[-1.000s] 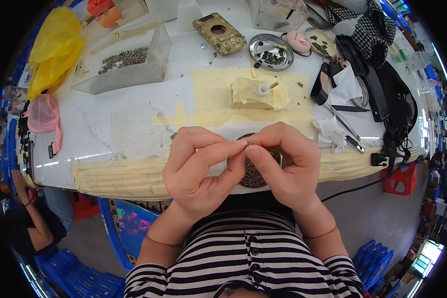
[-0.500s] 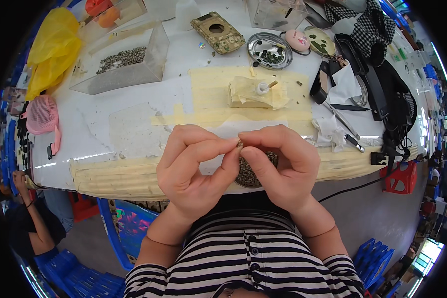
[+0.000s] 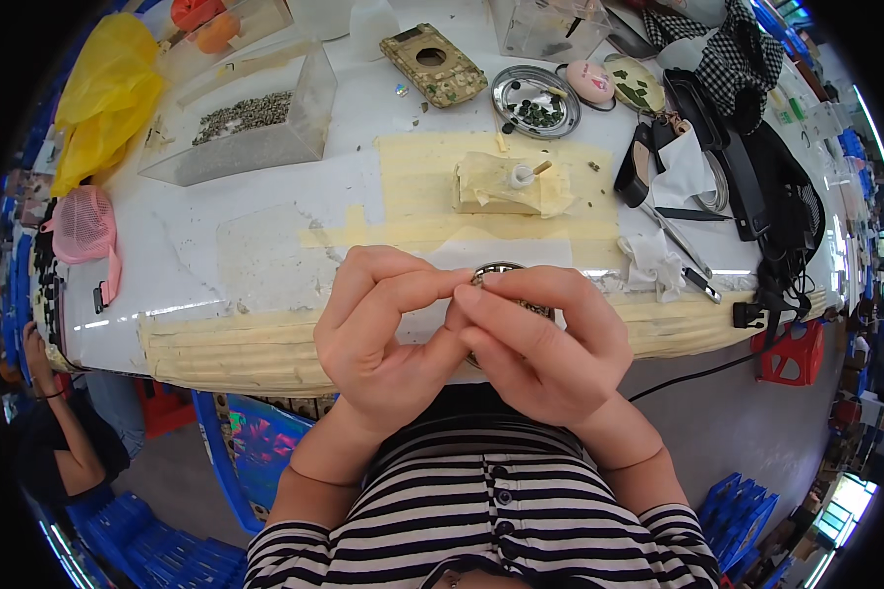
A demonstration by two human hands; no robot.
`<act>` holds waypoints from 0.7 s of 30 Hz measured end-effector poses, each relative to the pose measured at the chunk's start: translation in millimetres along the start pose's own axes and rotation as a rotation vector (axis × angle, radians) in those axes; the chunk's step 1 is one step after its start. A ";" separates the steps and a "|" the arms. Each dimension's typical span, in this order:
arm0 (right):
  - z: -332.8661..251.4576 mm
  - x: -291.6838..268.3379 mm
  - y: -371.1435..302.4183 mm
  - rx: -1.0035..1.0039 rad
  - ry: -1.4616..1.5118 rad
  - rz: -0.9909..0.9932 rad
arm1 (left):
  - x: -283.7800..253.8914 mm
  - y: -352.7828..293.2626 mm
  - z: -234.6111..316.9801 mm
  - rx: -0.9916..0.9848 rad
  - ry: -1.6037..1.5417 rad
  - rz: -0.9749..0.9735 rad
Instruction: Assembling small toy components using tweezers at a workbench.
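Above the front edge of the table, my left hand [image 3: 388,339] and my right hand [image 3: 552,344] meet at their fingertips. A tiny brownish piece [image 3: 476,279] is pinched between them, mostly hidden by the fingers; its exact kind is too small to make out. Both hands are closed, thumbs against forefingers. Beneath my right hand is a round metal dish [image 3: 501,266] with many small camouflage-toned parts, largely covered by the hand. Beyond the hands stands a block wrapped in masking tape [image 3: 496,187], with a small white pot [image 3: 520,176] and a stick [image 3: 539,167] in it.
A clear bin [image 3: 309,123] of small parts stands at the left. Farther back lie a camouflage model tank hull [image 3: 457,80] and a metal dish [image 3: 499,96] of dark green parts. Tweezers [image 3: 676,236], crumpled tissue [image 3: 650,263] and a black strap bag [image 3: 791,187] are at the right.
My right fingers have shifted slightly left and closed over the tiny piece, covering more of it. More of the dish's far rim shows. My left hand has barely moved.
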State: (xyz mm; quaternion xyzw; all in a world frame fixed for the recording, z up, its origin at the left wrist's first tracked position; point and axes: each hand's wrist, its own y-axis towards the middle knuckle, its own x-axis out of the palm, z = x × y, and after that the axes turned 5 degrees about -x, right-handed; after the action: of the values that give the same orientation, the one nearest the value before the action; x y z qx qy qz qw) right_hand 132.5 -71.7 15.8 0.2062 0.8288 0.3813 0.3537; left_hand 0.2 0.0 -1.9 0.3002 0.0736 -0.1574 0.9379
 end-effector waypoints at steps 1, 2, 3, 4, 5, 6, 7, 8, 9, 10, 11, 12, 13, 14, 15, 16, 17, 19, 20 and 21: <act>1.3 2.9 -2.3 0.041 0.012 0.030 | 1.0 -1.0 -0.5 -0.003 -0.008 0.012; 1.4 2.2 -2.1 0.111 0.059 0.012 | 1.5 -1.6 -0.8 -0.007 -0.017 0.024; 1.2 0.0 -0.9 0.182 0.104 -0.005 | 0.9 -0.7 0.2 0.005 -0.025 0.020; 1.3 -2.5 0.0 0.252 0.149 -0.023 | 0.1 0.5 1.7 0.016 -0.033 0.017; 2.2 -4.8 0.6 0.284 0.206 -0.056 | -0.5 1.4 2.6 0.028 -0.041 0.013; 2.5 -4.2 0.0 0.358 0.297 -0.042 | -0.7 1.8 2.3 0.039 -0.044 0.010; 3.1 -3.0 -1.3 0.432 0.389 -0.029 | -1.0 2.2 1.8 0.051 -0.047 0.007; 3.4 -2.5 -1.8 0.505 0.480 -0.014 | -1.0 2.5 1.4 0.062 -0.051 0.003; 2.8 -3.0 -1.3 0.579 0.561 -0.025 | -1.1 2.6 1.3 0.064 -0.052 0.003; 1.5 -4.3 -0.6 0.653 0.641 -0.035 | -1.2 2.6 1.4 0.066 -0.053 0.002; 0.3 -5.4 -0.2 0.727 0.722 -0.046 | -1.2 2.6 1.4 0.067 -0.054 0.001; -0.5 -6.2 -0.3 0.703 0.684 -0.031 | -1.2 2.4 1.5 0.057 -0.051 0.004; -1.4 -6.9 -0.6 0.679 0.645 -0.017 | -1.1 2.1 1.5 0.046 -0.047 0.006; -2.0 -7.5 -0.6 0.655 0.607 -0.004 | -1.0 2.1 1.4 0.036 -0.044 0.009; -2.9 -8.2 -0.5 0.628 0.585 0.003 | -0.7 2.0 1.4 0.033 -0.043 0.012; -3.7 -8.9 -0.2 0.602 0.564 0.010 | -0.3 2.1 1.4 0.030 -0.042 0.016; -4.0 -9.5 -0.1 0.576 0.542 0.017 | -0.1 2.2 1.4 0.027 -0.041 0.019; -2.1 -10.4 -0.4 0.529 0.486 -0.003 | 0.2 2.0 1.8 0.022 -0.036 0.021; -1.3 -11.1 -0.6 0.505 0.457 -0.013 | 0.4 2.0 2.0 0.019 -0.034 0.022; -2.0 -12.6 0.3 0.456 0.433 -0.027 | 0.5 2.0 2.0 0.017 -0.032 0.020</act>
State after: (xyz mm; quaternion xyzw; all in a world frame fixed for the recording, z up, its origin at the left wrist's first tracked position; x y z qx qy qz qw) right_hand 139.4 -80.1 22.3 0.1830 0.9518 0.2157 0.1187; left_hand 1.4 0.3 0.7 0.3066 0.0543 -0.1531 0.9379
